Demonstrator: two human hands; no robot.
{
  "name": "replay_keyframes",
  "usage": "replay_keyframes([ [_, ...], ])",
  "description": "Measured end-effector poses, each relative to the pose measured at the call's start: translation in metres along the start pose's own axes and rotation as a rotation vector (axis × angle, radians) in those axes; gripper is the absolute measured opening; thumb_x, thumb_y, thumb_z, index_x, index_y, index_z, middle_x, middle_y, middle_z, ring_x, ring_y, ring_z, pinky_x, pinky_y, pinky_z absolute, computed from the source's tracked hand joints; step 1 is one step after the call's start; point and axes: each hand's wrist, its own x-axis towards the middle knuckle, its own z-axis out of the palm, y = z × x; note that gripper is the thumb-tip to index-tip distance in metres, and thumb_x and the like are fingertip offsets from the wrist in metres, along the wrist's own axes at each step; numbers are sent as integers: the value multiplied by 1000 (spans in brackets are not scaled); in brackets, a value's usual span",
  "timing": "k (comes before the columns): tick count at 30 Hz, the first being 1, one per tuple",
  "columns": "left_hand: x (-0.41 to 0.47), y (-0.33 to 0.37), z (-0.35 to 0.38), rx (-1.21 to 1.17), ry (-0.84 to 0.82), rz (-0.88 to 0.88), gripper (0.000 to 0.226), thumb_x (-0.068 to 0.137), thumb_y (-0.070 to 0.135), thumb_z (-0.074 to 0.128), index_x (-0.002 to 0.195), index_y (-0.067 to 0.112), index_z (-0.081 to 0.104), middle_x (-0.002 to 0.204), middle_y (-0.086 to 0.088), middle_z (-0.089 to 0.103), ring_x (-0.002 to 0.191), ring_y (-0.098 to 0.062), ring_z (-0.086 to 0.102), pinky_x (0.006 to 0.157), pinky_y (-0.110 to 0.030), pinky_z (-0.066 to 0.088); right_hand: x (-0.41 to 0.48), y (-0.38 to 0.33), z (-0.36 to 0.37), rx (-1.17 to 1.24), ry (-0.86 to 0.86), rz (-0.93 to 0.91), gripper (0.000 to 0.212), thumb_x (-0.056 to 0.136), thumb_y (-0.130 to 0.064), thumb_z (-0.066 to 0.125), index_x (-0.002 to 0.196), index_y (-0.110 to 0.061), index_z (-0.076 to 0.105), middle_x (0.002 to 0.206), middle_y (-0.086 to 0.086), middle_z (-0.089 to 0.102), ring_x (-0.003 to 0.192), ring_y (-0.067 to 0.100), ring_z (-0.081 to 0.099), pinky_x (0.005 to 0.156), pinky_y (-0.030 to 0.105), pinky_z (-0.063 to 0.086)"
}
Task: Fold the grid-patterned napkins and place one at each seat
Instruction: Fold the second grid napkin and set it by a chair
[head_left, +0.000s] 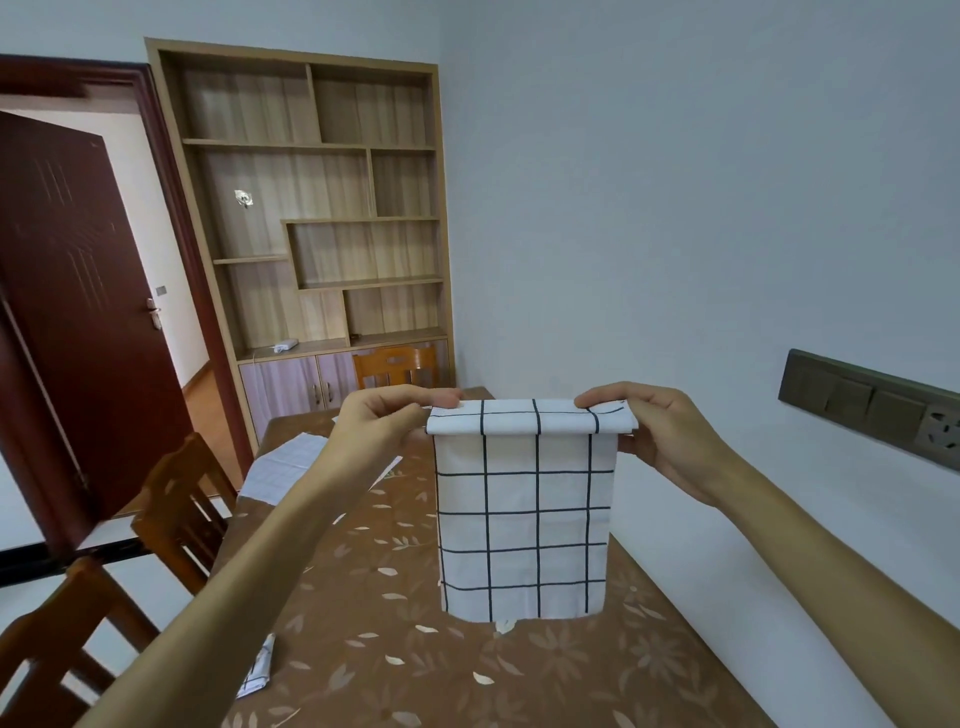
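The fingers (441, 399) of the left hand (387, 421) are closed in a pinch on the top left corner of a white cloth napkin with a black grid pattern (524, 519), thumb side toward the camera. The fingers (597, 401) of the right hand (670, 441) pinch the top right corner in the same way. Between the 2 hands the napkin's upper edge is folded over toward the camera in a narrow band, and the rest hangs straight down below the fingers, held up in the air above the brown tabletop with a pale leaf and flower print (415, 649). Its lower edge hangs near the tabletop; whether it touches cannot be told.

Below and to the left of the left hand, partly hidden by the left forearm, a second white grid-patterned napkin (283, 467) lies flat on the tabletop near its far left side. Farther down, under the left forearm at the tabletop's left edge, a small folded grid napkin (257, 675) shows only in part.

Left of the tabletop stand 2 orange-brown wooden chairs (176, 509), and a third wooden chair back (397, 366) rises just beyond the left fingers at the far end. Behind it is a light wooden bookshelf with cupboard doors below (311, 208), with a dark red-brown door (78, 312) standing open to its left. To the right of the right hand, a dark switch and socket panel (872, 405) is fixed on the pale wall.
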Motion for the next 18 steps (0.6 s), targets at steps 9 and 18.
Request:
replay_keyframes([
  [9, 2, -7, 1, -57, 25, 25, 42, 63, 17, 83, 104, 14, 76, 106, -8, 78, 102, -29, 73, 91, -38, 59, -1, 1, -3, 35, -37, -8, 34, 93, -33, 56, 121, -22, 71, 92, -1, 69, 92, 15, 63, 82, 25, 53],
  [18, 5, -8, 8, -155, 119, 100, 42, 63, 17, 81, 105, 13, 75, 100, -7, 79, 96, -22, 75, 80, -25, 60, -2, 6, 6, -111, -58, 24, 23, 88, -15, 72, 111, -12, 74, 109, 1, 78, 101, 16, 74, 84, 24, 58],
])
